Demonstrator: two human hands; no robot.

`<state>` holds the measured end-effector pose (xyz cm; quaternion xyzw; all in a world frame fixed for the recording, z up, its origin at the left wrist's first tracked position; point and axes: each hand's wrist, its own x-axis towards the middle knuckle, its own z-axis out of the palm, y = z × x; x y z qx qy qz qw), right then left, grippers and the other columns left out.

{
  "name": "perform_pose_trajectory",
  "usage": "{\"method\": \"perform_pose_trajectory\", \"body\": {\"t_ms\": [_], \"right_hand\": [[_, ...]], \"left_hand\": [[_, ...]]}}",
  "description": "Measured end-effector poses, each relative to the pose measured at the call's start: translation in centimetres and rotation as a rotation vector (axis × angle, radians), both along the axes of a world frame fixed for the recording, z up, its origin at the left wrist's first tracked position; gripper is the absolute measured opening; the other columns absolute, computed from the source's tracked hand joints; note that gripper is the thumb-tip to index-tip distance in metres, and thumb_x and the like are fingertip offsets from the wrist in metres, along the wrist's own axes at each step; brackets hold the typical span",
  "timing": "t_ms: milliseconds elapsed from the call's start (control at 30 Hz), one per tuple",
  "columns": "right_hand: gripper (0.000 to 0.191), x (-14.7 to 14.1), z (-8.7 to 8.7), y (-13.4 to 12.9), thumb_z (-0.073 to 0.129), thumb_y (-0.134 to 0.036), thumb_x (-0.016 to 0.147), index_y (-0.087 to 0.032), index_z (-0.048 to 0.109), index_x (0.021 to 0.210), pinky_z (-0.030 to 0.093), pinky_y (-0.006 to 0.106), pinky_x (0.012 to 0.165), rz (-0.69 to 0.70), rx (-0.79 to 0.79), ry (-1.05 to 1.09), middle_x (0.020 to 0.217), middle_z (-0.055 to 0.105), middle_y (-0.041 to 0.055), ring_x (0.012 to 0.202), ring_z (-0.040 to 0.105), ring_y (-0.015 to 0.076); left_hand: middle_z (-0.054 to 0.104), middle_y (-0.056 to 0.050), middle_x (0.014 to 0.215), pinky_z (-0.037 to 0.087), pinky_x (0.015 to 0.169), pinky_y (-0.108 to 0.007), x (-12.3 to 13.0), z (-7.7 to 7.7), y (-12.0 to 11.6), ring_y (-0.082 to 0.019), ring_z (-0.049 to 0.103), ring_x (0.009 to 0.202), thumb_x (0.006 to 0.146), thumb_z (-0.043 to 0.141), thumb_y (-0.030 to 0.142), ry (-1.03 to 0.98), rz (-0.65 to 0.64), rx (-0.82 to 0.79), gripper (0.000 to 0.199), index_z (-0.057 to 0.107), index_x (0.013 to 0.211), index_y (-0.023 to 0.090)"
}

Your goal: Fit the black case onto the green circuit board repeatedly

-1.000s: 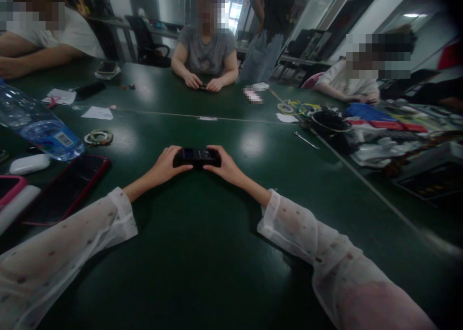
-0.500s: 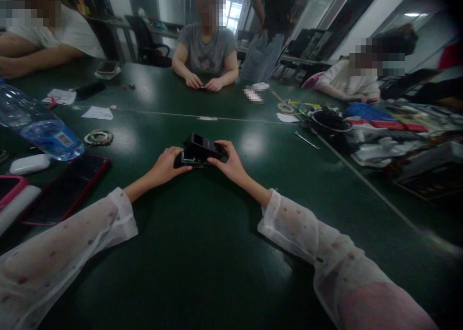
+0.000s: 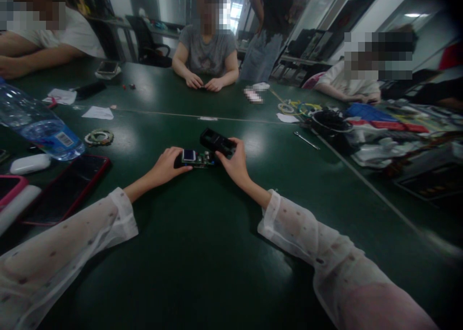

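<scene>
My left hand (image 3: 169,165) grips the left end of a small green circuit board (image 3: 202,160), which carries a little screen near that hand. Between thumb and fingers, my right hand (image 3: 233,158) holds a black plastic casing (image 3: 216,142) with a rectangular window opening. The casing is tilted, behind and to the right of the board, leaving the board's screen and parts uncovered. Part of the board's right end is hidden by the casing and my right thumb. Whether the two still touch there I cannot tell.
On the left are a large water bottle (image 3: 43,122), a red-edged phone (image 3: 68,190), a white case (image 3: 31,164) and a bracelet (image 3: 98,137). A wrench (image 3: 306,140) lies to the right, before heaped cables (image 3: 331,122). A person in grey (image 3: 206,50) sits opposite.
My right hand has lifted the black casing off the board's screen and shifted it right and back, exposing the board. My left hand has stayed in place.
</scene>
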<state>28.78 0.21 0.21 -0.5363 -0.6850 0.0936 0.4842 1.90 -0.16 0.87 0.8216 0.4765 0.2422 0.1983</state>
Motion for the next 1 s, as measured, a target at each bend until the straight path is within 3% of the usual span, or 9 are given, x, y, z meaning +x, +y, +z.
{"method": "perform_pose_trajectory", "body": {"t_ms": [300, 533, 1000], "right_hand": [[0.048, 0.31, -0.61, 0.39, 0.064, -0.032, 0.080, -0.022, 0.041, 0.121, 0.041, 0.057, 0.096, -0.125, -0.030, 0.017, 0.120, 0.051, 0.0119, 0.115, 0.050, 0.0305], [0.069, 0.10, 0.20, -0.04, 0.065, -0.046, 0.080, -0.028, 0.029, 0.135, 0.040, 0.056, 0.097, -0.186, 0.069, 0.000, 0.130, 0.040, 0.0112, 0.120, 0.045, 0.0307], [0.062, 0.36, -0.57, 0.42, 0.068, -0.039, 0.075, -0.025, 0.037, 0.127, 0.043, 0.053, 0.093, -0.207, -0.073, -0.012, 0.125, 0.043, 0.0115, 0.115, 0.047, 0.0301]], "left_hand": [[0.054, -0.010, 0.127, 0.044, 0.096, -0.046, 0.03, 0.12, -0.06, -0.029, 0.049, 0.117, 0.083, 0.062, 0.056, 0.003, 0.001, -0.011, 0.056, 0.052, 0.124, 0.019], [0.054, -0.010, 0.125, 0.044, 0.097, -0.046, 0.15, 0.02, 0.06, -0.029, 0.050, 0.115, 0.083, 0.062, 0.057, 0.015, 0.005, 0.015, 0.057, 0.052, 0.124, 0.018], [0.053, -0.009, 0.128, 0.044, 0.097, -0.046, 0.09, 0.33, -0.28, -0.028, 0.049, 0.117, 0.084, 0.060, 0.057, -0.003, 0.001, -0.026, 0.056, 0.050, 0.126, 0.021]]}}
